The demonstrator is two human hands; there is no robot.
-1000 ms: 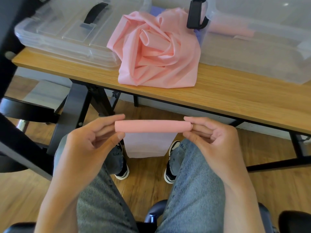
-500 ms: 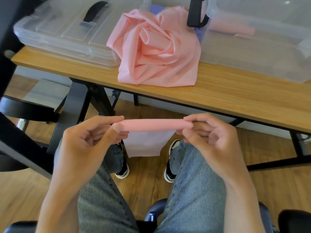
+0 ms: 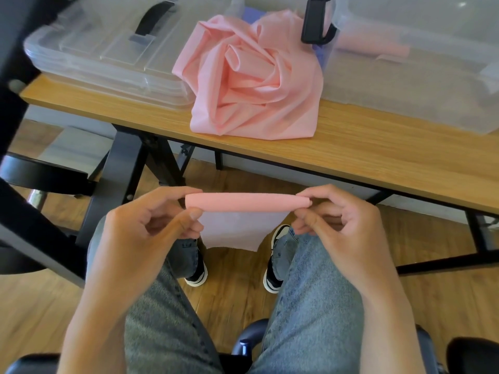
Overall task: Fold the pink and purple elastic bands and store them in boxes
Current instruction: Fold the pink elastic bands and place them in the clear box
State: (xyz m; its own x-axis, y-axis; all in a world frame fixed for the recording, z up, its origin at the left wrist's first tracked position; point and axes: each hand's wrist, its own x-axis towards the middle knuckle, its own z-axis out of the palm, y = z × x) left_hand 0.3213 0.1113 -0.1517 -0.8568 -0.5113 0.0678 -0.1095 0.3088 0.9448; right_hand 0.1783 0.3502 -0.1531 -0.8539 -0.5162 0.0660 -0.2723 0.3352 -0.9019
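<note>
I hold a pink elastic band [image 3: 247, 202] level over my lap, most of it wound into a tight roll with a short flap hanging below. My left hand [image 3: 151, 230] pinches the roll's left end between thumb and fingers. My right hand [image 3: 337, 222] pinches its right end the same way. On the wooden table [image 3: 378, 155] lies a crumpled heap of pink bands [image 3: 251, 85], with a bit of purple band [image 3: 253, 16] showing behind it. A clear open box [image 3: 421, 85] at the back right holds a rolled pink band [image 3: 375, 45].
A clear lid with a black handle [image 3: 108, 55] rests on the table's left part. A black clip [image 3: 317, 22] sits on the open box's left wall. Black table legs [image 3: 113, 184] stand on the left, a dark chair frame at the far left. My jeans and shoes are below.
The roll has grown slightly as my fingers turn it, and the hanging flap is a little shorter. Both hands stay in much the same place.
</note>
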